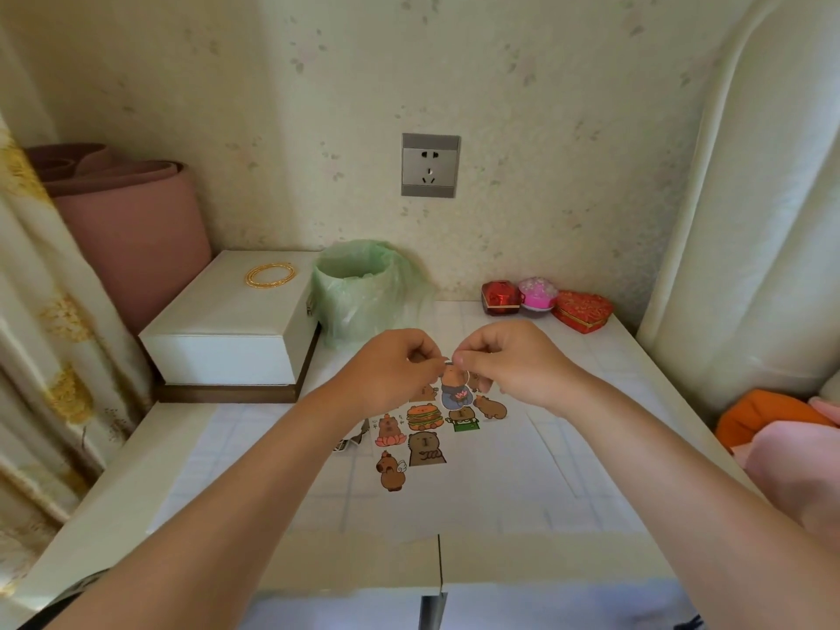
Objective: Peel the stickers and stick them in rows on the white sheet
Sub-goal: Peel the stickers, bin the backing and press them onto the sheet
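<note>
- Pinching capybara sticker [454,387] at top edge w/ both hands: left hand [400,370] & right hand [511,366], fingertips nearly meeting.
- Sticker hangs upright above white sheet [477,502]; stuck rows [422,436] lie directly below, both hands equally near.

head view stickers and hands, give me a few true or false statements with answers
1. The left hand and right hand both pinch the blue-clothed capybara sticker. True.
2. The burger-shaped sticker lies on the white paper sheet. True.
3. The gold beaded chain is in the right hand. False: it lies on the white rectangular box.
4. The red heart-shaped box sits beside the left hand. False: it sits far back on the right.
</note>
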### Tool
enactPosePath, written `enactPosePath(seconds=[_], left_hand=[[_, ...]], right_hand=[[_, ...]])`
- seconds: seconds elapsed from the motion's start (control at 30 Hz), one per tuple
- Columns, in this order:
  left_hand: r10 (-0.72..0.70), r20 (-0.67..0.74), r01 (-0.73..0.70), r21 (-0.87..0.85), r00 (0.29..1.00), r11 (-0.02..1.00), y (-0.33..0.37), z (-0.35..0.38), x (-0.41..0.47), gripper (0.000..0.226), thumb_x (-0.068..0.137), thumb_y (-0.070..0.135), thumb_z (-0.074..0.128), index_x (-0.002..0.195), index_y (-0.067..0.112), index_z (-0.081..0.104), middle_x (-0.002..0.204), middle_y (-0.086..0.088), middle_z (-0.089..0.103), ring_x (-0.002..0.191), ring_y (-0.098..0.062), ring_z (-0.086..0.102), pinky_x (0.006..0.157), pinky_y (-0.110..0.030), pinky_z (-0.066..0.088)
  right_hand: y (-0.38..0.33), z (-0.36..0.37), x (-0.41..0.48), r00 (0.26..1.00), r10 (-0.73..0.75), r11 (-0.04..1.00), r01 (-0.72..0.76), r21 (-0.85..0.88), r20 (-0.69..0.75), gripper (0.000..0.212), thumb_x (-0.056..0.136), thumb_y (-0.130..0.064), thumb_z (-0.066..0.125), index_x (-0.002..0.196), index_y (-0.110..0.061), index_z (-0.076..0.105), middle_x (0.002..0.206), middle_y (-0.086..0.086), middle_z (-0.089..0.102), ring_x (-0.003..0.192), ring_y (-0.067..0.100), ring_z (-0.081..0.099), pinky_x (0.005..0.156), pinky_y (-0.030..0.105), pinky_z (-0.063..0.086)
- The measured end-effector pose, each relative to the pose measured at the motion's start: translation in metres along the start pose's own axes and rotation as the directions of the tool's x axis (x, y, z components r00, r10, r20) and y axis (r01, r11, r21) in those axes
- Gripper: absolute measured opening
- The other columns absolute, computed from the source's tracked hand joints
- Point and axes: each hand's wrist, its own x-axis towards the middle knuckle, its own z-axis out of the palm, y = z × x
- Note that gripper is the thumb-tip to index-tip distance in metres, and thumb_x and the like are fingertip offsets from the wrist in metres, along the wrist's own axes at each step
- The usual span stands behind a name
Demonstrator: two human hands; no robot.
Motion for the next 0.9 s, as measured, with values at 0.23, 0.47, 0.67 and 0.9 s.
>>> enactPosePath(seconds=[0.23, 0.47, 0.67, 0.9], left_hand=[[0.009, 0.045, -0.009, -0.013, 0.999, 1.0, 0.001, -0.004, -0.01, 0.008, 0.091, 0.02, 0.065, 0.082, 0.02, 0.065, 0.074, 0.001, 0.065, 0.064, -0.009, 0.061, 0.061, -0.02, 0.048], [-0.054, 0.06, 0.056, -0.043, 0.997, 0.998, -0.007, -0.006, -0.025, 0.012, 0.09, 0.024, 0.066, 0.09, 0.012, 0.069, 0.09, -0.012, 0.072, 0.063, -0.01, 0.063, 0.078, -0.045, 0.056], [-0.15, 0.075, 0.161, -0.17, 0.986, 0.972, -0.015, -0.005, -0.044, 0.012, 0.094, 0.017, 0.063, 0.088, 0.01, 0.071, 0.096, -0.019, 0.071, 0.067, -0.019, 0.059, 0.068, -0.032, 0.053], [-0.062, -0.043, 0.062, 0.016, 0.997, 0.998, -0.042, -0.005, -0.058, 0.023, 0.096, 0.016, 0.059, 0.114, 0.03, 0.06, 0.099, -0.001, 0.07, 0.071, -0.002, 0.065, 0.062, -0.016, 0.051]], right_hand=[[-0.003, 0.004, -0.007, 0.999, 0.037, 0.999, -0.038, 0.031, 0.019, 0.004, 0.093, -0.022, 0.068, 0.095, -0.024, 0.071, 0.082, 0.017, 0.074, 0.059, 0.016, 0.058, 0.054, 0.024, 0.044], [-0.006, 0.012, -0.019, 0.991, 0.101, 0.988, -0.111, 0.108, 0.092, 0.011, 0.096, -0.019, 0.065, 0.093, -0.014, 0.074, 0.053, -0.007, 0.06, 0.044, 0.008, 0.048, 0.051, 0.028, 0.038], [-0.006, 0.026, -0.031, 0.979, 0.183, 0.981, -0.188, 0.055, 0.09, 0.017, 0.098, -0.022, 0.062, 0.098, -0.009, 0.073, 0.063, -0.002, 0.058, 0.05, 0.007, 0.049, 0.047, 0.023, 0.035], [0.003, 0.038, -0.043, 0.95, 0.29, 0.942, -0.305, 0.142, 0.116, 0.012, 0.099, -0.019, 0.061, 0.099, -0.01, 0.07, 0.09, 0.007, 0.067, 0.048, 0.011, 0.047, 0.046, 0.024, 0.031]])
